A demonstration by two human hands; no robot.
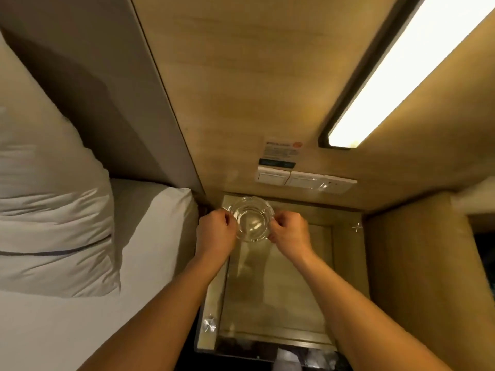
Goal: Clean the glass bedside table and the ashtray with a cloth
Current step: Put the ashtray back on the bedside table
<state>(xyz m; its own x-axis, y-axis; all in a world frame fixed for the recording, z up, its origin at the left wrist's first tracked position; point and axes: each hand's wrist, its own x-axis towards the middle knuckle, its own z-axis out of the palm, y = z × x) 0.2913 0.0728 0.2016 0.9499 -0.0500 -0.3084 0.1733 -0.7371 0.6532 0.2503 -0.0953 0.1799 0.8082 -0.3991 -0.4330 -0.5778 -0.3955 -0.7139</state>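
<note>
A clear glass ashtray (251, 218) is at the far left part of the glass bedside table (345, 266), close to the wall. My left hand (215, 233) grips its left rim and my right hand (289, 232) grips its right rim. Whether the ashtray rests on the glass or is lifted slightly, I cannot tell. No cloth is clearly in view; something pale (286, 357) shows under the table's near edge.
A bed with white sheet (150, 253) and pillow (53, 210) lies directly left of the table. Wall switches (305, 179) and a notice sticker (282, 152) sit just behind the ashtray. A lit strip lamp (401, 70) runs up the wooden wall. A wooden panel (417, 277) bounds the right side.
</note>
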